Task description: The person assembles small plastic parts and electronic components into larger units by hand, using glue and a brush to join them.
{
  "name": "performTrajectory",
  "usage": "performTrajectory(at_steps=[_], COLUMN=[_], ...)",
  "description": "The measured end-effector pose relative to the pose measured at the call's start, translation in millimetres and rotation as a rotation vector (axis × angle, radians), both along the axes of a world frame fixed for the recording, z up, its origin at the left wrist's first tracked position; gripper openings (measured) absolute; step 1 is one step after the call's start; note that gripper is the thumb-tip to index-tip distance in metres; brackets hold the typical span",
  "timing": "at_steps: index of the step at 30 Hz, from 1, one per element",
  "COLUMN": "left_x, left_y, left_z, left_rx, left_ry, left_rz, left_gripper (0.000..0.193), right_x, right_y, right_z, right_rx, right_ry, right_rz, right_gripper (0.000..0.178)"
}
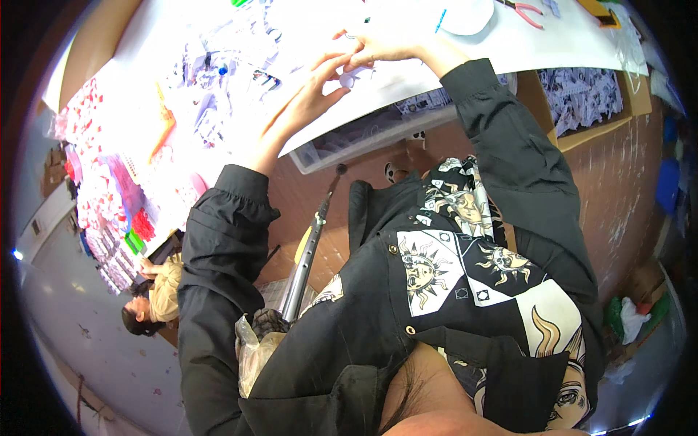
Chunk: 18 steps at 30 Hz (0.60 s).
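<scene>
Harsh glare washes out the white table (240, 65), while the fisheye rim bends into darkness.

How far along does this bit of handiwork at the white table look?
Done: hard to judge; many small pale pieces already lie spread over the white table, though glare hides their state. In hand: the left hand and right hand meet over one tiny item, too small to identify. Left: pink pliers lie untouched at the far edge, and boxes of patterned pieces wait below the table.

Pink-handled pliers (525, 12) on white surface (567, 43) top right; clear plastic bin (349, 145) under its edge; cardboard box (589, 98) of printed sheets at right.
</scene>
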<state>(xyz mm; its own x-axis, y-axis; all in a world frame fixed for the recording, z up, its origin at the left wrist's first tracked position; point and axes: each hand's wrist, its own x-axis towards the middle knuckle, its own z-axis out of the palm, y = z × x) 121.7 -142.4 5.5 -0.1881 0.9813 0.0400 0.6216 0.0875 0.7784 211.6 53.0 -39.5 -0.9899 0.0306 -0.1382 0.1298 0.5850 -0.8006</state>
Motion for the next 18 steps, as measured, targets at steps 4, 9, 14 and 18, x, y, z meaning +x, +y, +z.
performTrajectory(at_steps=[4, 9, 14, 18], left_x=[-1, -9, -4, 36], left_y=[3, -3, -4, -4], left_z=[-4, -13, -20, 29], left_rx=[-0.067, -0.078, 0.004, -0.141], left_ry=[0.009, -0.028, 0.139, 0.224], left_rz=[-0.016, 0.196, 0.52, 0.551], left_gripper=[0.055, 0.029, 0.012, 0.014], right_x=[0, 4, 31, 123], right_y=[2, 5, -21, -76], right_z=[11, 22, 12, 8], right_rx=[-0.013, -0.043, 0.178, 0.163], right_ry=[-0.043, -0.086, 0.735, 0.648], right_rz=[-0.001, 0.009, -0.562, -0.786], right_gripper=[0.03, 0.029, 0.03, 0.031])
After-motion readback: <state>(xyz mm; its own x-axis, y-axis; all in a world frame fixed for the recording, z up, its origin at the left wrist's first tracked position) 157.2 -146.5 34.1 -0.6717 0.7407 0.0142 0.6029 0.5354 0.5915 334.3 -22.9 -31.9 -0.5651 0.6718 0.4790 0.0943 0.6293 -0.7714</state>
